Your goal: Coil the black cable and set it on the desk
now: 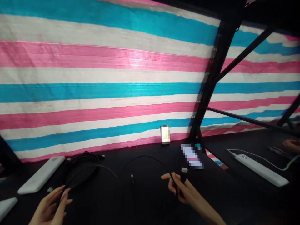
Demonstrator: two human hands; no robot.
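A thin black cable [142, 156] arcs over the dark table between my two hands. My left hand [52, 206], at the lower left, pinches one part of it between thumb and fingers. On the right, my right hand [179, 189] is closed on another part, its index finger pointing left. A dark connector with a pale metal end [184, 170] stands up at my right hand. Behind my left hand lies a coil of black cable [86, 156]. A small plug [132, 178] is on the table between the hands.
White flat devices lie at left [42, 175] and right [262, 170], the right one with a white cable. A blurred upright card [165, 134] and blurred packet [192, 156] are at the back. Black metal frame [211, 81], striped sheet [105, 90]. Another person's hand [292, 145] shows far right.
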